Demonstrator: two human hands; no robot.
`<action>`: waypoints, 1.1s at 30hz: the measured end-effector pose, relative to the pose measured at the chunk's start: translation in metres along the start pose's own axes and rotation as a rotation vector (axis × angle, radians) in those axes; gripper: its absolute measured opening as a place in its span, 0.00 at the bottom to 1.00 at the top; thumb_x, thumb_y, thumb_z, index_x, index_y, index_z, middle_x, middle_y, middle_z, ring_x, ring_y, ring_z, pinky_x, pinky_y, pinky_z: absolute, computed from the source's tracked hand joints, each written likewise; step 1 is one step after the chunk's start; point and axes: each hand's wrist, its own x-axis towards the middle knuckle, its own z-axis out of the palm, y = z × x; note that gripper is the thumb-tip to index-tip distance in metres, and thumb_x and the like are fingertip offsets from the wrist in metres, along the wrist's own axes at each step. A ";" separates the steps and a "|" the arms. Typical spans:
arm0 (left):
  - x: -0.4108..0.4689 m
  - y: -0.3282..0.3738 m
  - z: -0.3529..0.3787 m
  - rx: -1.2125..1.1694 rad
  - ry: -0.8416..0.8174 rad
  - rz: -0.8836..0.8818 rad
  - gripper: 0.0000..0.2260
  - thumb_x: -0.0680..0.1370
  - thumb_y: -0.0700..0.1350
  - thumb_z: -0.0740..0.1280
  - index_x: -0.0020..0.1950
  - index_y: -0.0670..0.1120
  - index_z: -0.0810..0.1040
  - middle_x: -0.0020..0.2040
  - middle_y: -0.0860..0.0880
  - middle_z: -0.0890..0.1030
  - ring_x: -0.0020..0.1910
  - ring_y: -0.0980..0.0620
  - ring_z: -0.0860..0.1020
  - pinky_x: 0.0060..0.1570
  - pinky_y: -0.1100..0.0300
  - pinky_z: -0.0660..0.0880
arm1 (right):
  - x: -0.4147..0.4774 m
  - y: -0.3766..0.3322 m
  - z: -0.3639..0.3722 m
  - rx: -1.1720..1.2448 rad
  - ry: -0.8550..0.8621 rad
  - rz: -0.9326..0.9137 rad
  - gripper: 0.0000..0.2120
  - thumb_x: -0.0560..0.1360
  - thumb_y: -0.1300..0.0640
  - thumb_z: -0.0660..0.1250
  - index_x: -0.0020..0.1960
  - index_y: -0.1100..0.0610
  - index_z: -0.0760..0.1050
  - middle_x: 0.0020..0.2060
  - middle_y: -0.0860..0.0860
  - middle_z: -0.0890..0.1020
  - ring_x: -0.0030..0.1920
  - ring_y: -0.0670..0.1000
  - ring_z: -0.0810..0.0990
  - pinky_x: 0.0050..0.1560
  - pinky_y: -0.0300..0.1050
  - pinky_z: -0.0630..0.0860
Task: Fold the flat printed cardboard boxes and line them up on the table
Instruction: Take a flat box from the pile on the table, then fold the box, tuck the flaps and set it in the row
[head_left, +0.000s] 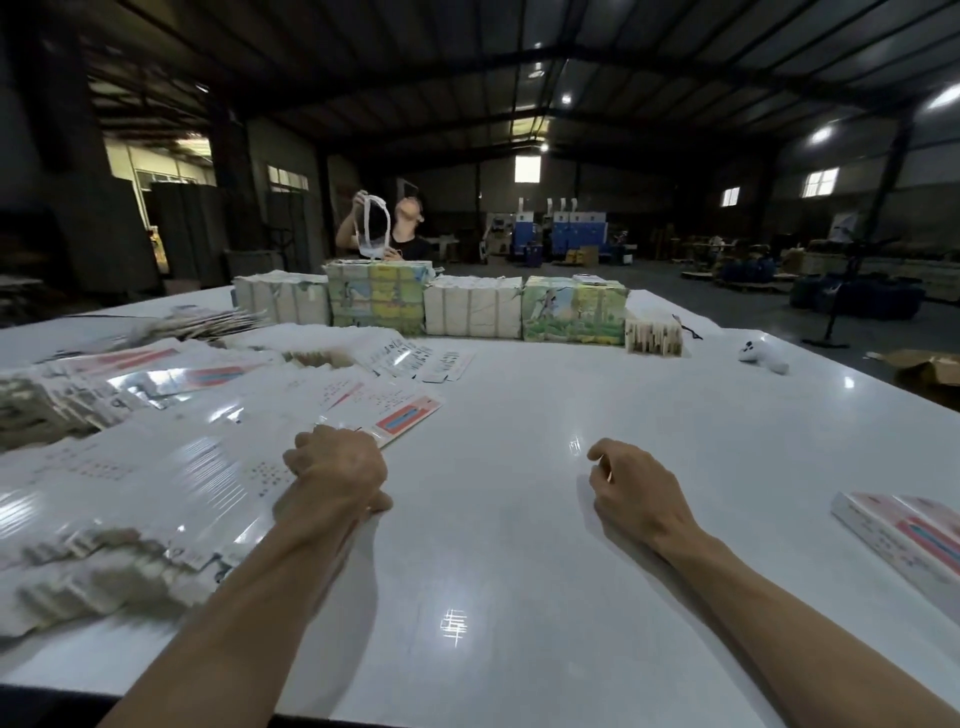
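Note:
Flat printed cardboard boxes (171, 483), white with pink and blue panels, lie fanned in a glossy pile over the left half of the white table (519, 545). My left hand (335, 470) is at the pile's right edge, its fingers curled over the top sheet and its thumb at the sheet's rim. My right hand (636, 493) hovers over bare table to the right, fingers loosely curled and holding nothing. One folded box (904, 540) with the same pink print lies at the table's right edge.
Wrapped bundles (467, 312), some white and some with green and yellow print, stand in a row along the far side. A small white object (763, 356) lies far right. A person (400, 228) behind the bundles holds up something white. More flat stacks (47, 405) fill the far left.

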 end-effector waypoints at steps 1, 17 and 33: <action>0.002 -0.002 0.000 0.004 -0.004 0.000 0.36 0.69 0.65 0.79 0.70 0.48 0.74 0.65 0.45 0.75 0.65 0.45 0.73 0.58 0.54 0.71 | 0.000 0.001 0.000 0.011 -0.003 0.000 0.14 0.82 0.58 0.59 0.64 0.53 0.78 0.52 0.47 0.83 0.54 0.50 0.80 0.52 0.45 0.72; 0.005 0.040 -0.027 -1.056 -0.087 0.419 0.12 0.75 0.51 0.79 0.49 0.43 0.85 0.39 0.48 0.87 0.32 0.53 0.85 0.29 0.63 0.77 | -0.002 -0.007 -0.005 0.185 0.016 0.009 0.13 0.82 0.59 0.60 0.64 0.52 0.77 0.45 0.44 0.81 0.43 0.47 0.82 0.47 0.46 0.75; -0.036 0.149 0.050 -1.386 -0.547 0.690 0.16 0.72 0.58 0.75 0.48 0.46 0.85 0.43 0.44 0.88 0.38 0.46 0.87 0.37 0.62 0.81 | 0.010 -0.013 -0.015 0.492 0.112 -0.144 0.14 0.86 0.56 0.62 0.69 0.52 0.78 0.67 0.51 0.74 0.67 0.48 0.73 0.63 0.41 0.76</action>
